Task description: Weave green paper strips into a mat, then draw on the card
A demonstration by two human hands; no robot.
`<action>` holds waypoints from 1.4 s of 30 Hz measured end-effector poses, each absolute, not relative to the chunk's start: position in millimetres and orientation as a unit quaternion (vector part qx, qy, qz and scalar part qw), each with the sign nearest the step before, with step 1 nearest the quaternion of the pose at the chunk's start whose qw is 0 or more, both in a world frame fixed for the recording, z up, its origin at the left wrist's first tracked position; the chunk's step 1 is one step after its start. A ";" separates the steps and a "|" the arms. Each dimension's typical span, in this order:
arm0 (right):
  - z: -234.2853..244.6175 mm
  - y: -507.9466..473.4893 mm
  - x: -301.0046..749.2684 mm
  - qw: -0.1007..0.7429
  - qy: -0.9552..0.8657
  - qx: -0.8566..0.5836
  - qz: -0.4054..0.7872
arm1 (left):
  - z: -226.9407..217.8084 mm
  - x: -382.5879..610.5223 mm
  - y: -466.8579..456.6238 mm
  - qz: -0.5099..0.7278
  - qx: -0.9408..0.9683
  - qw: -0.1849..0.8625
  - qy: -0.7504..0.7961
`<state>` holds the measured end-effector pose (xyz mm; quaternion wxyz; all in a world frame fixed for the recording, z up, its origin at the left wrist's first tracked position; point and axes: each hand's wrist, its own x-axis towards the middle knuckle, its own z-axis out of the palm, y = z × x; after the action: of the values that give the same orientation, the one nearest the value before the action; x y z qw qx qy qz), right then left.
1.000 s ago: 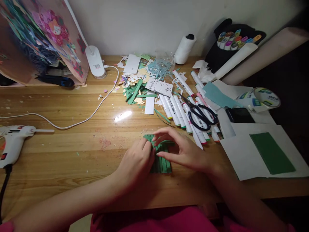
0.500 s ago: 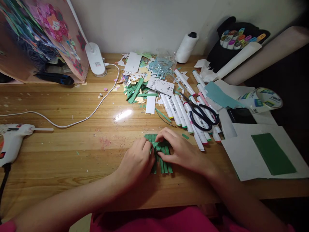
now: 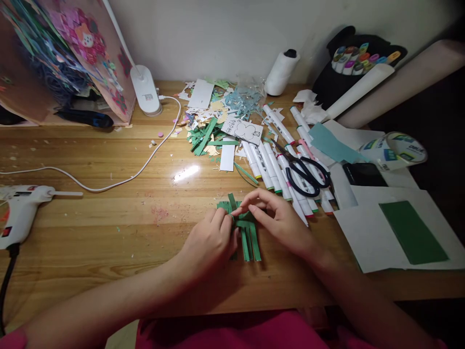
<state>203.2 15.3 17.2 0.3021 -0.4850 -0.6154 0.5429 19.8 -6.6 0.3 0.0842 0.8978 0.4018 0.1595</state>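
Observation:
Below the middle of the head view lies a small mat of woven green paper strips point(image 3: 247, 242) on the wooden table. Its loose strip ends hang toward me, and one short strip point(image 3: 231, 200) tilts up at the far side. My left hand point(image 3: 210, 235) is closed at the mat's left part, its curled fingers pinching the strips and covering much of that side. From the right, my right hand point(image 3: 281, 220) reaches over the far part with bent index finger and thumb on a strip. The exact fingertip contact is partly hidden.
Behind the hands are paper scraps point(image 3: 203, 135), several white markers point(image 3: 271, 165) and dark-handled scissors point(image 3: 307, 177). A green sheet point(image 3: 414, 232) rests on white paper at right, near a tape roll point(image 3: 394, 150). A glue gun point(image 3: 25, 211) lies at left, beyond it a white cable point(image 3: 138, 172).
My right index finger and thumb have shifted up and inward over the mat. One strip now sticks up at the far side, and the crossing strips look lifted. The left hand has barely moved.

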 end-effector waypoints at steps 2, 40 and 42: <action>18.4 15.6 204.3 0.299 -0.619 -0.485 0.541 | 2.5 20.4 -7.1 0.152 0.892 0.113 0.411; 31.2 23.3 217.0 0.126 -0.748 -0.498 0.421 | 3.5 30.3 -4.0 0.212 0.883 0.126 0.400; 33.0 22.5 218.2 0.150 -0.729 -0.496 0.448 | 2.8 32.8 -2.1 0.212 0.873 0.135 0.418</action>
<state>218.2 22.5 33.0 0.1500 -0.4955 -0.7288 0.4481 32.8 -2.1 2.8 0.1352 0.8730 0.4182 0.2116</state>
